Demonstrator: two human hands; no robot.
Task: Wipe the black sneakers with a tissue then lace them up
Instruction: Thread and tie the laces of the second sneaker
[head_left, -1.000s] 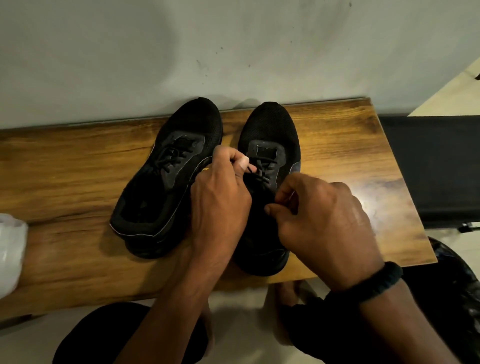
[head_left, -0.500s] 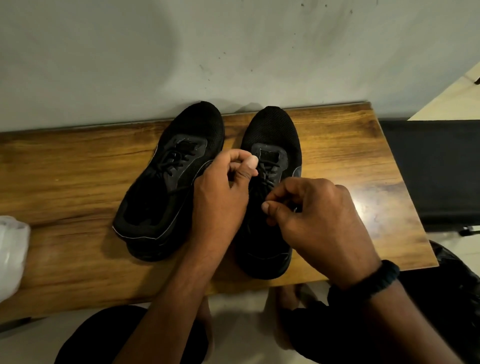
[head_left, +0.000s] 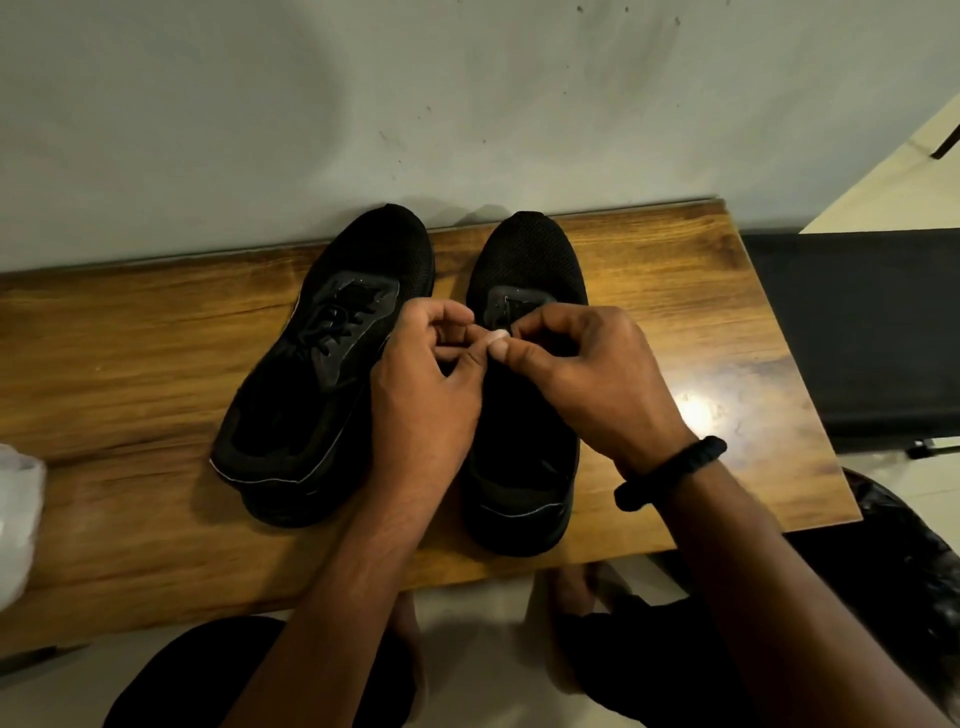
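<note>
Listing from the nearest edge outward: two dark-clad knees (head_left: 249, 675) at the bottom of the view, bare floor between them. Next, a wooden bench top (head_left: 130, 374), grain running left to right, a bright glare patch on its right part. On it, side by side and apart, heels toward the person and toes toward the wall: left sneaker (head_left: 311, 395), angled, lace threaded and lying loose over the tongue, no bow discernible; right sneaker (head_left: 524, 260), straight, its lacing zone largely covered by the hands. Left hand (head_left: 421, 395) and right hand (head_left: 597, 374), the latter above a black wristband (head_left: 670, 473), meet fingertip to fingertip over the right sneaker's tongue, both narrowed into pinches; presumably each holds a lace end, though black lace against black upper cannot be made out. At the far left edge, a white crumpled item (head_left: 15, 519), probably the tissue, well apart from both shoes. Behind the bench, a pale wall (head_left: 467, 104); to the right, a black padded surface (head_left: 857, 332). Status, as judged: wiping appears finished; lacing of the right sneaker in progress near the upper eyelets; tying of both shoes seemingly outstanding.
</note>
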